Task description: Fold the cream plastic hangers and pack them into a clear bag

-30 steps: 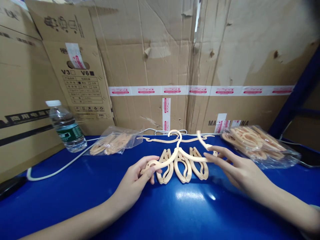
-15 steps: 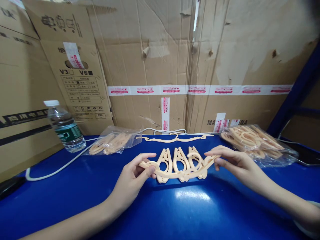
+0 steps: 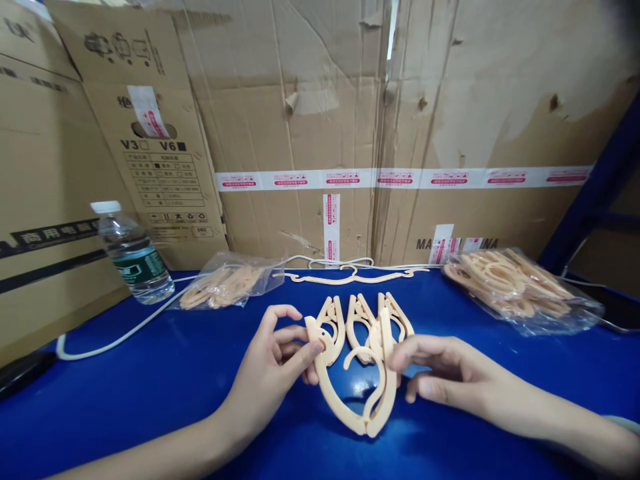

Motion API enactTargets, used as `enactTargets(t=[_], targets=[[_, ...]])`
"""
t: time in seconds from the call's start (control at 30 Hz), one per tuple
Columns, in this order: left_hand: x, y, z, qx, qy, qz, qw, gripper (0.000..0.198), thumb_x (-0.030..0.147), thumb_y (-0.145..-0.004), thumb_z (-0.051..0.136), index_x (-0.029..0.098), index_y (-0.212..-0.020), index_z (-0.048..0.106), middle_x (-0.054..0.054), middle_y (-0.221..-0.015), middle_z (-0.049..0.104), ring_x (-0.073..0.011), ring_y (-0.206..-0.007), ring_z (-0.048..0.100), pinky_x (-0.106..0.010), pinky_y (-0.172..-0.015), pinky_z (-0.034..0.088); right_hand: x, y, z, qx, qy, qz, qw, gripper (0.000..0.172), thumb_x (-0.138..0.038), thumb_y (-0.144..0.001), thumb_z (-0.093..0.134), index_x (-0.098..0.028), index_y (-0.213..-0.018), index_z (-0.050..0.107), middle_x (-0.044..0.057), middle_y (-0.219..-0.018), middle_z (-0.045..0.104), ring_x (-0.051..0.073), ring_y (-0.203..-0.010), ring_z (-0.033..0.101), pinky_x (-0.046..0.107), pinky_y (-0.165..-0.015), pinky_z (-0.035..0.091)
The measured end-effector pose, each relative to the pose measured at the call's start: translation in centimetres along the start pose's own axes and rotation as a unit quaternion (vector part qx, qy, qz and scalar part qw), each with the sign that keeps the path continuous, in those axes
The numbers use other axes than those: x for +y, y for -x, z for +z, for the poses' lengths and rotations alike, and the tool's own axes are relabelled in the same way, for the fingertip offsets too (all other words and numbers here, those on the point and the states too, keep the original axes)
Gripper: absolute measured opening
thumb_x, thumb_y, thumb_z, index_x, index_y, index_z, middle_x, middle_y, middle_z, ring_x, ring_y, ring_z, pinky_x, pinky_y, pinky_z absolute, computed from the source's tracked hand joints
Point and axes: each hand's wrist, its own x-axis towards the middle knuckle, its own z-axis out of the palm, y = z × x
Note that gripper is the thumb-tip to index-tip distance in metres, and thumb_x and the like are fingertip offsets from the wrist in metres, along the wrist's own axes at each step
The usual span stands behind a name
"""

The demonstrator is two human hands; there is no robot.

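The left hand pinches one arm of a folding plastic hanger between thumb and forefinger near its upper end, and the right hand grips the other arm with its fingertips. The hanger is folded into a V, its hinge pointing toward the person, held just above the blue table. Right behind it 3 folded hangers lie side by side on the table, and an unfolded hanger lies flat farther back. A clear bag of hangers sits at the right, a smaller bag at the left. A water bottle with a green label stands at the left beside a white cable. The cardboard box behind it reads "V3" and "V6", with the V6 square filled. Red-printed white tape runs across the cardboard wall; its small print is unreadable.
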Motion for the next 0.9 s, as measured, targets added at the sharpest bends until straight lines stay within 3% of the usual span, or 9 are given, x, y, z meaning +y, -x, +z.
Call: enactTargets(t=[0.17,0.27,0.37,0.53,0.73,0.9], targets=[[0.1,0.4,-0.1,-0.046,-0.045,0.0,0.998,0.022,0.029,-0.082,0.071,0.02,-0.084,0.051,0.004,-0.07,0.066,-0.0107,-0.061,0.063,-0.022,-0.061,0.051,0.0,1.0,0.1,-0.049,0.041,-0.027,0.998,0.034,-0.027,-0.092,0.063,-0.033,-0.126,0.062,0.007,-0.14,0.053,0.019,-0.112,0.061,0.038,-0.095,0.05],[0.3,0.7,-0.1,-0.07,-0.101,0.017,0.992,0.012,0.028,-0.084,0.068,0.019,-0.09,0.064,-0.001,-0.079,0.07,-0.0167,-0.076,0.066,-0.028,-0.075,0.054,0.3,1.2,0.0,-0.055,0.021,-0.031,0.998,0.04,-0.027,-0.092,0.064,-0.035,-0.131,0.059,0.008,-0.144,0.051,0.02,-0.112,0.062,0.041,-0.097,0.051],[0.4,1.0,0.0,-0.083,-0.118,0.034,0.989,0.017,0.027,-0.085,0.067,0.023,-0.101,0.069,-0.003,-0.099,0.071,-0.0196,-0.089,0.068,-0.031,-0.084,0.055,0.4,1.0,-0.1,-0.052,0.014,-0.035,0.998,0.044,-0.027,-0.09,0.067,-0.036,-0.132,0.058,0.007,-0.146,0.05,0.022,-0.119,0.06,0.044,-0.101,0.048],[0.6,1.4,-0.1,-0.132,-0.09,0.041,0.986,0.028,0.025,-0.087,0.065,0.027,-0.115,0.066,-0.005,-0.115,0.069,-0.0232,-0.101,0.066,-0.036,-0.093,0.053,0.0,0.8,0.0,-0.044,0.032,-0.019,0.998,0.051,-0.03,-0.085,0.072,-0.036,-0.133,0.056,0.007,-0.148,0.048,0.025,-0.124,0.056,0.045,-0.102,0.047],[0.6,1.7,-0.5,-0.216,-0.073,0.021,0.973,0.043,0.025,-0.09,0.064,0.033,-0.131,0.055,-0.004,-0.138,0.057,-0.0266,-0.124,0.055,-0.044,-0.109,0.041,0.2,1.0,0.2,-0.051,0.016,-0.035,0.998,0.053,-0.028,-0.084,0.074,-0.039,-0.133,0.056,0.006,-0.148,0.049,0.024,-0.124,0.056,0.041,-0.098,0.049],[0.5,1.7,-0.4,-0.26,-0.02,-0.023,0.965,0.053,0.022,-0.09,0.064,0.035,-0.138,0.047,-0.004,-0.137,0.057,-0.0244,-0.124,0.056,-0.043,-0.109,0.042,0.3,1.0,0.1,-0.075,-0.018,-0.035,0.996,0.05,-0.027,-0.09,0.067,-0.037,-0.136,0.052,0.007,-0.152,0.043,0.025,-0.129,0.052,0.047,-0.105,0.044]])
